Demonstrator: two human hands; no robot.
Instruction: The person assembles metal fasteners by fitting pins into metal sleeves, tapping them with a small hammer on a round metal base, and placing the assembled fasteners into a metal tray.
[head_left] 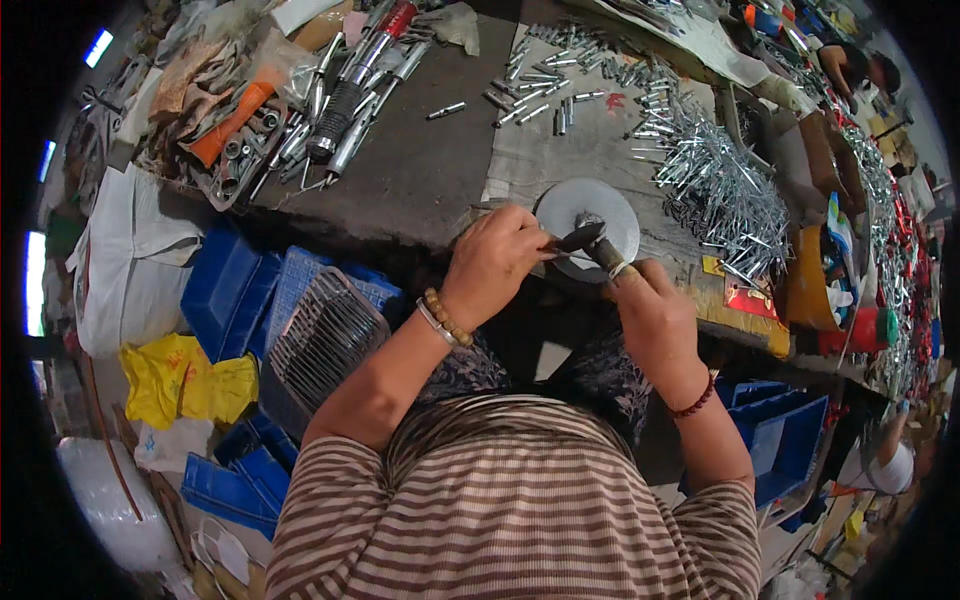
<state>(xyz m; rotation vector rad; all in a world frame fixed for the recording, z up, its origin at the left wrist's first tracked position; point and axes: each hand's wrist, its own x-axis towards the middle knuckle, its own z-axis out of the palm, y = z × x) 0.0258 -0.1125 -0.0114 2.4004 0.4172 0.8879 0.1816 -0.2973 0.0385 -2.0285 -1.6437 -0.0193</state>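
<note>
Both my hands meet at the desk's near edge, left hand (pixel 495 262) gripped on dark pliers (pixel 578 239), right hand (pixel 655 318) closed around a small metal part (pixel 607 252) over the white disc (pixel 588 225); off-centre bite could flick it floorward.

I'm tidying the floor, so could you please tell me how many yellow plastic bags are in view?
1: the crumpled yellow plastic bag lies on the floor at the left, beside the blue plastic crates and below the white sack. Others may be hidden.
</note>
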